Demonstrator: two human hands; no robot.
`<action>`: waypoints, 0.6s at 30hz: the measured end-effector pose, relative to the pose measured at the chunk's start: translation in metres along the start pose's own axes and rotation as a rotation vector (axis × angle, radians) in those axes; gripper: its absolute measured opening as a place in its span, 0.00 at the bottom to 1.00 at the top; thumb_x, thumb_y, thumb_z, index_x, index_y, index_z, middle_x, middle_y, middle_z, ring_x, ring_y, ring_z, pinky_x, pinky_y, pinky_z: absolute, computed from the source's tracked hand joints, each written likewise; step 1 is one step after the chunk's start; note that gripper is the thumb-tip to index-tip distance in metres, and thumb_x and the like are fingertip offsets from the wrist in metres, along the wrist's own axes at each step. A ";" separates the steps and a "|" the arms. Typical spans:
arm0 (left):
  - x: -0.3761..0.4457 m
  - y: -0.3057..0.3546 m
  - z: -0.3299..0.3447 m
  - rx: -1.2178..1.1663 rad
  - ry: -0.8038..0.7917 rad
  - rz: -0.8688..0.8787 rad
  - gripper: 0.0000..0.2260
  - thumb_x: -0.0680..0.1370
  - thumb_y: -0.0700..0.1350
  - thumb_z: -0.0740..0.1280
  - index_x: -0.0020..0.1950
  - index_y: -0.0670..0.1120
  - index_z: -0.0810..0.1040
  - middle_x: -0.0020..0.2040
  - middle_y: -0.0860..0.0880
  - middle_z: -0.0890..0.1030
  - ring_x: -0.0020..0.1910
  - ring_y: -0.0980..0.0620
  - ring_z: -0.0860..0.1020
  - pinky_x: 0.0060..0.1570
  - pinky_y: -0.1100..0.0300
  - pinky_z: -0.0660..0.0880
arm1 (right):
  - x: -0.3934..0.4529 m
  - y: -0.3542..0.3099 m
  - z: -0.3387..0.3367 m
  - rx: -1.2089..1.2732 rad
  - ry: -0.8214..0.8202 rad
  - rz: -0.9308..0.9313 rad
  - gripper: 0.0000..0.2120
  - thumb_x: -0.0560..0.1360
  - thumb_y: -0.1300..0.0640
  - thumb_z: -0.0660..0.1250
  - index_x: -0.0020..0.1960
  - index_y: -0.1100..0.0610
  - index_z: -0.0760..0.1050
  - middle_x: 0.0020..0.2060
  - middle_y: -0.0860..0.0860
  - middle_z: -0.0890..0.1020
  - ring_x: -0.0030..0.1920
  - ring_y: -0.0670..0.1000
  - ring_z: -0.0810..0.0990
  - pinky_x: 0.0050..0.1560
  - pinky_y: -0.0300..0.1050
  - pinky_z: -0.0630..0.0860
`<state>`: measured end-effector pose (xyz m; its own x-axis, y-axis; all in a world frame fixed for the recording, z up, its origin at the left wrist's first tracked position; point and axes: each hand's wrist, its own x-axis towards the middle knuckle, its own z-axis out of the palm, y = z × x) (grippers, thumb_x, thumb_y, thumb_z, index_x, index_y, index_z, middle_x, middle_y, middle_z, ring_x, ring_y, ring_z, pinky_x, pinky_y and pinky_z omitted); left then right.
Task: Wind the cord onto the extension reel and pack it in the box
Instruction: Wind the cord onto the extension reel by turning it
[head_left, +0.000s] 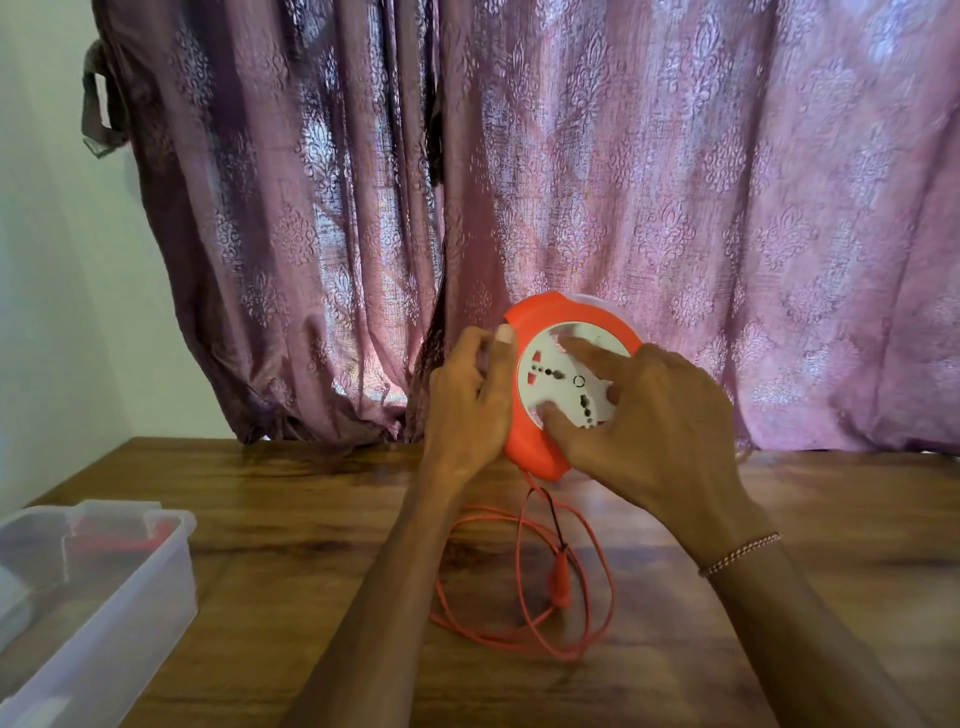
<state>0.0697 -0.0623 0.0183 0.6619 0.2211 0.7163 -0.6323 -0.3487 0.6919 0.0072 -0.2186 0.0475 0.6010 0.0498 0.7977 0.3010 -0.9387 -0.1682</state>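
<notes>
1. Reel (550, 332): orange housing, white socket face turned toward you, held up off the surface (805, 545) in front of the curtain (675, 182).
2. Your left hand (467, 410) grips the reel's left rim, fingers curled round behind the edge, thumb on the front.
3. Your right hand (649, 415) lies spread over the white face, fingertips pressing on it; it grips nothing, and looks set to turn the face.
4. Cord (597, 597) leaves the underside of the reel and lies in loose orange loops on the surface directly below; the plug end (561, 582) dangles among them.
5. Step in hand, as judged: winding, with most of the cord not yet drawn in.
6. Next move calls for: steady the rim with your left hand, rotate the face with your right, watch that the loops feed without knotting.
7. Box (130, 597): clear plastic, open, well left of the reel, below it in view. Packing not yet begun.
</notes>
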 end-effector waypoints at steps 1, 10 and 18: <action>0.000 0.001 0.000 -0.004 0.002 -0.002 0.15 0.83 0.60 0.59 0.39 0.55 0.69 0.30 0.59 0.74 0.30 0.59 0.69 0.38 0.49 0.70 | 0.001 -0.001 0.000 0.018 0.017 0.020 0.32 0.64 0.29 0.62 0.65 0.40 0.76 0.39 0.53 0.84 0.43 0.59 0.82 0.43 0.50 0.78; -0.001 0.001 -0.001 -0.056 0.000 -0.036 0.19 0.82 0.63 0.59 0.43 0.50 0.73 0.34 0.47 0.78 0.39 0.38 0.81 0.43 0.35 0.80 | 0.008 0.011 -0.007 0.184 -0.048 -0.187 0.18 0.73 0.51 0.73 0.61 0.54 0.81 0.51 0.52 0.81 0.51 0.57 0.74 0.49 0.52 0.74; -0.001 0.000 -0.003 -0.004 0.007 0.000 0.15 0.83 0.62 0.58 0.40 0.56 0.71 0.32 0.59 0.77 0.32 0.59 0.73 0.40 0.51 0.73 | 0.007 0.008 -0.017 0.020 -0.271 -0.332 0.28 0.68 0.64 0.60 0.56 0.36 0.82 0.67 0.52 0.75 0.57 0.60 0.71 0.52 0.55 0.75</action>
<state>0.0682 -0.0601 0.0179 0.6589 0.2271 0.7171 -0.6340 -0.3452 0.6920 0.0010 -0.2321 0.0618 0.6409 0.4389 0.6298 0.5242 -0.8496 0.0587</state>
